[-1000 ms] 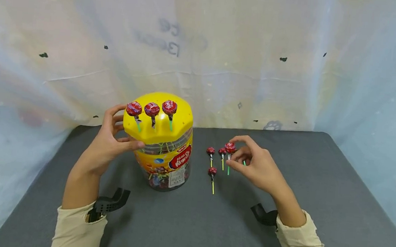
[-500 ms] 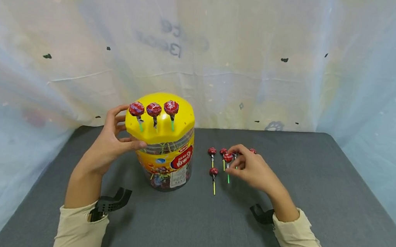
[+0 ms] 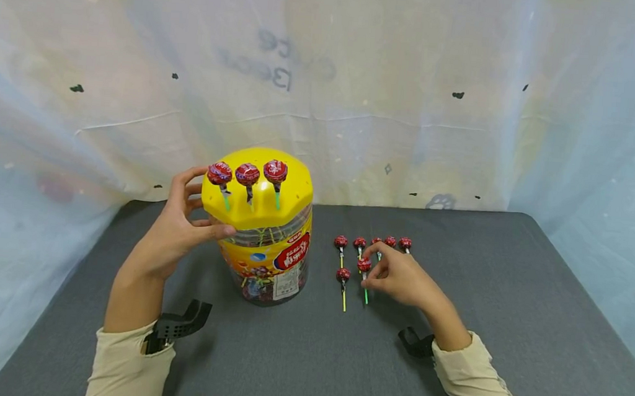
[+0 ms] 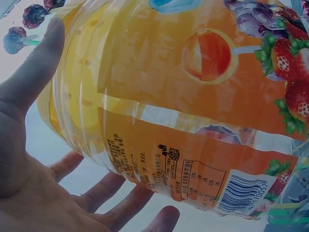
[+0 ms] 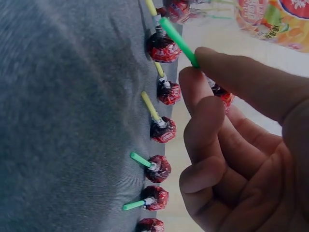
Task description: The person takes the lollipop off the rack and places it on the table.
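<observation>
A large candy jar (image 3: 293, 251) with a yellow lid (image 3: 290, 189) stands left of centre. Three red-wrapped lollipops (image 3: 247, 174) are at the lid, their sticks meeting its front part. My left hand (image 3: 183, 225) holds the jar by the lid's left side, thumb in front and fingers behind; the left wrist view shows the thumb (image 4: 38, 63) along the rim. Between thumb and index finger, my right hand (image 3: 397, 277) pinches a lollipop (image 3: 364, 264) by its green stick (image 5: 178, 42), head upward. It is just right of a front lollipop (image 3: 343, 274) with a yellow stick.
Behind the right hand, several lollipops (image 3: 341, 241) lie in a row across the grey tabletop (image 3: 305, 358), heads toward the back. A pale hanging sheet (image 3: 358, 102) encloses the back and sides. Each wrist bears a black camera mount (image 3: 181, 321).
My right hand has brought the pinched lollipop down toward the front, beside the front one, uncovering more of the row behind. My left hand keeps its hold on the jar.
</observation>
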`<move>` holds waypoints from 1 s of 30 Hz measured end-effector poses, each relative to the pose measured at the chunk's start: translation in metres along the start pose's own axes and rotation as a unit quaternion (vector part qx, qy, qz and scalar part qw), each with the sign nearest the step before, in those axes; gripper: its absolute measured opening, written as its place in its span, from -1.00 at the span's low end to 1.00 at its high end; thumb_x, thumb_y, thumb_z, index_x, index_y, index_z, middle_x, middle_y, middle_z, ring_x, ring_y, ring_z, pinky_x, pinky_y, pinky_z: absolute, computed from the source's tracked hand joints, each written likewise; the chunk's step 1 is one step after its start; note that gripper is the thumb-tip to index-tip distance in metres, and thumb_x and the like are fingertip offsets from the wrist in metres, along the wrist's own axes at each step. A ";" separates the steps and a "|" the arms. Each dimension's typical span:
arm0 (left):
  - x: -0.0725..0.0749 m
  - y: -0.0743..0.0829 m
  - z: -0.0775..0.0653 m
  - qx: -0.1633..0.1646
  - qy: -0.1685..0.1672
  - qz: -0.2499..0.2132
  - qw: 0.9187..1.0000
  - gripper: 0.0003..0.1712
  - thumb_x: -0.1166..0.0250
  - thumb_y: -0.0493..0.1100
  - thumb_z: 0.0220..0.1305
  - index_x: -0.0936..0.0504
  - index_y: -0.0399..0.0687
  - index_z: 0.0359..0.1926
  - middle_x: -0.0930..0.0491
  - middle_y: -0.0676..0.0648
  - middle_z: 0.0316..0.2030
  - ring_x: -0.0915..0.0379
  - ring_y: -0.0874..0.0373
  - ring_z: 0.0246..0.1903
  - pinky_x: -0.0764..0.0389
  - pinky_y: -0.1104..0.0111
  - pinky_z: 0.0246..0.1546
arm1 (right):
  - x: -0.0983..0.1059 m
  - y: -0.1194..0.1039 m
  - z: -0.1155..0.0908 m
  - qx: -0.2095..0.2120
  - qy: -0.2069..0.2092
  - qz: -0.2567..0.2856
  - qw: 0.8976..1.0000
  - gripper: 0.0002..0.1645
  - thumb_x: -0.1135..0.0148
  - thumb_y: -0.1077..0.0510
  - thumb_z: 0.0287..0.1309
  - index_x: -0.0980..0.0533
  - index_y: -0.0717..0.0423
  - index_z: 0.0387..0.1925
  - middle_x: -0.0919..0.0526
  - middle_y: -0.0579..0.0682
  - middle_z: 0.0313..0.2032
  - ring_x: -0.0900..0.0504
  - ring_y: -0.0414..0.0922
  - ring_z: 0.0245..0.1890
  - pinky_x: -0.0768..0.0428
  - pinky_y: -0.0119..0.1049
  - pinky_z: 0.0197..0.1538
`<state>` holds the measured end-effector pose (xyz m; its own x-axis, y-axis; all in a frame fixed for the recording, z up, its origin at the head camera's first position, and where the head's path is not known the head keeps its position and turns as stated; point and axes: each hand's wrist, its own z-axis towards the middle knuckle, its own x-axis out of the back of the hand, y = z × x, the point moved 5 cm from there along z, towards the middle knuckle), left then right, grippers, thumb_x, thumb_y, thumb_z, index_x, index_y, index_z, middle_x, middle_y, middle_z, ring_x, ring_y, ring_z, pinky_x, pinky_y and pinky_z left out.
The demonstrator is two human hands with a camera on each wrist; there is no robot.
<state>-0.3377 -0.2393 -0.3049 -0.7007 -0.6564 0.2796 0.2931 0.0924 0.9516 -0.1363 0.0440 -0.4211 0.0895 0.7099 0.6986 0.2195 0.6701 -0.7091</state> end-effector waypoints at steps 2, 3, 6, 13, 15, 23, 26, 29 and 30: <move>0.000 0.000 0.000 0.000 0.001 0.001 1.000 0.08 -0.40 -0.32 0.21 0.11 0.34 0.47 0.00 -0.09 0.36 -0.20 0.04 0.15 -0.57 0.52 -0.09 | -0.002 0.002 0.001 -0.004 -0.004 -0.001 1.000 -0.46 -0.44 0.16 0.13 -0.43 0.10 0.12 -0.73 -0.15 -0.42 -0.62 -0.26 -0.42 -0.51 -0.28 -0.33; 0.000 0.000 0.000 0.000 0.001 0.001 1.000 0.08 -0.40 -0.32 0.21 0.11 0.34 0.47 0.00 -0.09 0.35 -0.20 0.04 0.15 -0.56 0.52 -0.09 | -0.003 0.002 0.002 -0.005 -0.006 -0.001 1.000 -0.45 -0.44 0.16 0.13 -0.43 0.11 0.12 -0.73 -0.15 -0.42 -0.62 -0.26 -0.42 -0.51 -0.28 -0.33; 0.000 0.000 0.000 -0.002 0.002 0.002 1.000 0.07 -0.40 -0.32 0.21 0.11 0.34 0.47 0.00 -0.09 0.35 -0.19 0.05 0.15 -0.56 0.53 -0.09 | -0.006 0.004 0.003 -0.011 -0.012 0.001 1.000 -0.46 -0.45 0.17 0.11 -0.43 0.10 0.10 -0.74 -0.15 -0.42 -0.62 -0.26 -0.43 -0.49 -0.29 -0.34; 0.001 0.000 0.000 -0.004 0.006 0.011 1.000 0.07 -0.40 -0.31 0.21 0.10 0.33 0.47 -0.01 -0.10 0.35 -0.15 0.06 0.16 -0.57 0.54 -0.10 | -0.011 0.009 0.005 -0.010 -0.017 -0.006 1.000 -0.46 -0.49 0.18 0.06 -0.45 0.09 0.05 -0.73 -0.15 -0.46 -0.59 -0.25 -0.46 -0.47 -0.29 -0.32; 0.001 0.000 0.000 -0.003 0.006 0.012 1.000 0.07 -0.40 -0.31 0.21 0.11 0.33 0.48 -0.01 -0.09 0.35 -0.14 0.05 0.17 -0.57 0.53 -0.10 | -0.012 0.011 0.005 -0.013 -0.017 -0.007 1.000 -0.46 -0.49 0.17 0.05 -0.45 0.10 0.05 -0.72 -0.16 -0.47 -0.58 -0.26 -0.47 -0.47 -0.30 -0.31; 0.001 0.001 0.002 -0.001 0.007 0.008 1.000 0.07 -0.40 -0.31 0.21 0.11 0.32 0.47 -0.01 -0.10 0.34 -0.15 0.05 0.17 -0.58 0.52 -0.11 | -0.014 0.015 0.007 -0.036 -0.027 -0.007 0.999 -0.43 -0.49 0.13 0.06 -0.47 0.16 0.08 -0.71 -0.14 -0.48 -0.52 -0.24 -0.49 -0.44 -0.32 -0.34; 0.001 0.001 0.001 -0.002 0.006 0.008 1.000 0.06 -0.40 -0.31 0.21 0.10 0.32 0.47 -0.01 -0.10 0.34 -0.15 0.05 0.16 -0.58 0.52 -0.11 | -0.015 0.016 0.007 -0.041 -0.028 -0.008 0.999 -0.42 -0.50 0.11 0.05 -0.48 0.16 0.08 -0.71 -0.14 -0.48 -0.51 -0.24 -0.50 -0.44 -0.31 -0.35; 0.001 0.001 0.001 -0.001 0.005 0.009 1.000 0.06 -0.40 -0.31 0.21 0.10 0.32 0.47 -0.01 -0.11 0.34 -0.15 0.04 0.16 -0.58 0.52 -0.10 | -0.015 0.015 0.006 -0.040 -0.028 -0.012 0.999 -0.40 -0.51 0.11 0.05 -0.48 0.18 0.10 -0.71 -0.15 -0.47 -0.52 -0.24 -0.49 -0.45 -0.32 -0.36; 0.001 0.000 0.001 0.000 0.005 0.010 1.000 0.06 -0.40 -0.31 0.21 0.10 0.32 0.47 -0.01 -0.10 0.34 -0.15 0.04 0.16 -0.58 0.51 -0.10 | -0.015 0.015 0.006 -0.040 -0.027 -0.014 0.999 -0.39 -0.51 0.11 0.05 -0.47 0.18 0.11 -0.71 -0.15 -0.47 -0.53 -0.24 -0.49 -0.45 -0.32 -0.35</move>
<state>-0.3386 -0.2391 -0.3042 -0.6885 -0.6614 0.2975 0.3076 0.1052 0.9457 -0.1401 0.0446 -0.4428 0.0305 0.7036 0.7100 0.2980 0.6716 -0.6783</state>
